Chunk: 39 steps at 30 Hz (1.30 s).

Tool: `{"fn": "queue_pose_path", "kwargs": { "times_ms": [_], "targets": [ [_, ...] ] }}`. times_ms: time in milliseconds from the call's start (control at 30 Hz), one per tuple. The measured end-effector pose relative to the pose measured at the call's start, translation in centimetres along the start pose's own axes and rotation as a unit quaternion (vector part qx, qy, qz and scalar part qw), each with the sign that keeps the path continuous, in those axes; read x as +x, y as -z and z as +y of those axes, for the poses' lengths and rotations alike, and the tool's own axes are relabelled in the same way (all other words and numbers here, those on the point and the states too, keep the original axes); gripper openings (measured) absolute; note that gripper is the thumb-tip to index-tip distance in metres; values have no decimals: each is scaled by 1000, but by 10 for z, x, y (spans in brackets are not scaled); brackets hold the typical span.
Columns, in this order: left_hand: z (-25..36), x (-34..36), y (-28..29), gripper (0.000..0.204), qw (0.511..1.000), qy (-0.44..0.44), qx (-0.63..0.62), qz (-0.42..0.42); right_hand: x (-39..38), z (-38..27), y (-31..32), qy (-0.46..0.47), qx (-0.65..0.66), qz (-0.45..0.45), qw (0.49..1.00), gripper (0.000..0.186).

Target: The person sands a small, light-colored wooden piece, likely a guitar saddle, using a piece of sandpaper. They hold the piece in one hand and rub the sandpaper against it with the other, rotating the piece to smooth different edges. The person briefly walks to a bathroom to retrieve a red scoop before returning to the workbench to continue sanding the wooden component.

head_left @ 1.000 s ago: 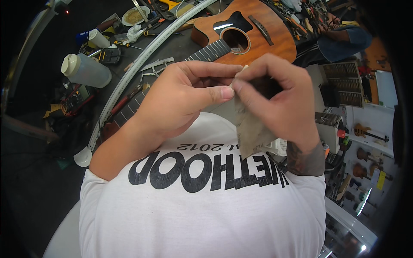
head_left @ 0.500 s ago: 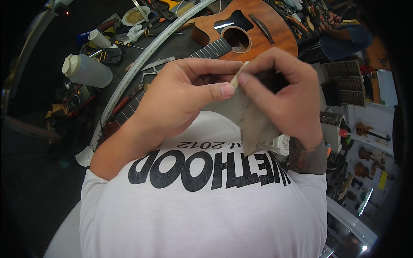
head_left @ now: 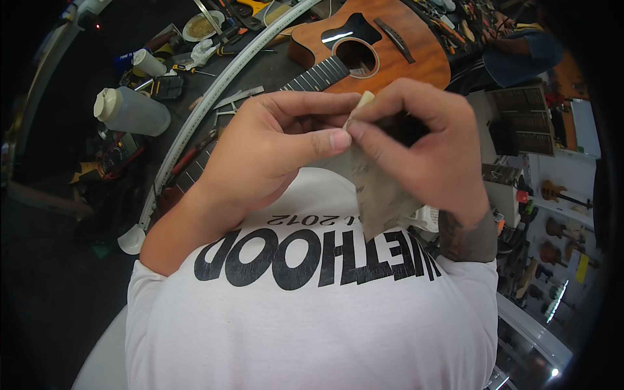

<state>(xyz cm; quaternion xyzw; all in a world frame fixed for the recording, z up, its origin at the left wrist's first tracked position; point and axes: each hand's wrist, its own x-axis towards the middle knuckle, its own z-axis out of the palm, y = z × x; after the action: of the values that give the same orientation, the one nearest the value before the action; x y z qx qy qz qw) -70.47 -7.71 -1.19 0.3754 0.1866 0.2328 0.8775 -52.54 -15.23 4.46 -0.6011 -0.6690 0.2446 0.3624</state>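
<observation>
Between the thumb and fingers of my left hand (head_left: 270, 143) is a small cream-coloured bar (head_left: 366, 99), about the size of a guitar nut, tilted with its upper end sticking out. My right hand (head_left: 432, 146) pinches a folded grey-brown sheet of sandpaper (head_left: 382, 195) and presses it against the bar beside my left thumb tip. The loose part of the sheet hangs down in front of my white shirt. Both hands are closed, and my fingers cover much of the bar. Beyond them lies an acoustic guitar (head_left: 426, 55) without strings, its neck running behind my left hand.
A white-rimmed curved edge (head_left: 195, 107) crosses the bench on the left. Past it are a plastic bottle (head_left: 133, 112), a white cup (head_left: 149, 63), a multimeter (head_left: 120, 156) and a dish (head_left: 203, 26). Several hand tools (head_left: 448, 32) lie at the far right; guitars (head_left: 562, 195) hang on the right.
My right hand has slid slightly left and down along the bar with the sandpaper, leaving more of the bar's upper end showing. The left hand keeps its grip, shifting a little.
</observation>
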Motion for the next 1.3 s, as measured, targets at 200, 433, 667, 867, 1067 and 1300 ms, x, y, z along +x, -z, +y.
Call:
{"fn": "queue_pose_path", "kwargs": {
  "times_ms": [200, 433, 667, 867, 1067, 1300],
  "targets": [
    [4, 1, 1, 43, 1000, -2, -6, -20, -1, -1, -1, -1, -7, -20, 1000, 10],
    [3, 1, 3, 41, 1000, -10, -7, -10, 3, -1, -1, -27, 5, 21, 999, 21],
    [10, 1, -1, 43, 1000, 21, -15, 9, 28, 24, 28, -64, -83, 132, 986, 26],
    [9, 2, 6, 50, 998, 14, -66, -2, 8, -5, 21, -6, 0, 54, 999, 27],
    [12, -1, 1, 49, 996, 24, -85, -18, 3, 4, -3, 33, 36, 51, 997, 34],
    [9, 0, 8, 48, 995, 49, -75, -32, 9, 3, 0, -37, 47, 61, 996, 33]
  ]
}}
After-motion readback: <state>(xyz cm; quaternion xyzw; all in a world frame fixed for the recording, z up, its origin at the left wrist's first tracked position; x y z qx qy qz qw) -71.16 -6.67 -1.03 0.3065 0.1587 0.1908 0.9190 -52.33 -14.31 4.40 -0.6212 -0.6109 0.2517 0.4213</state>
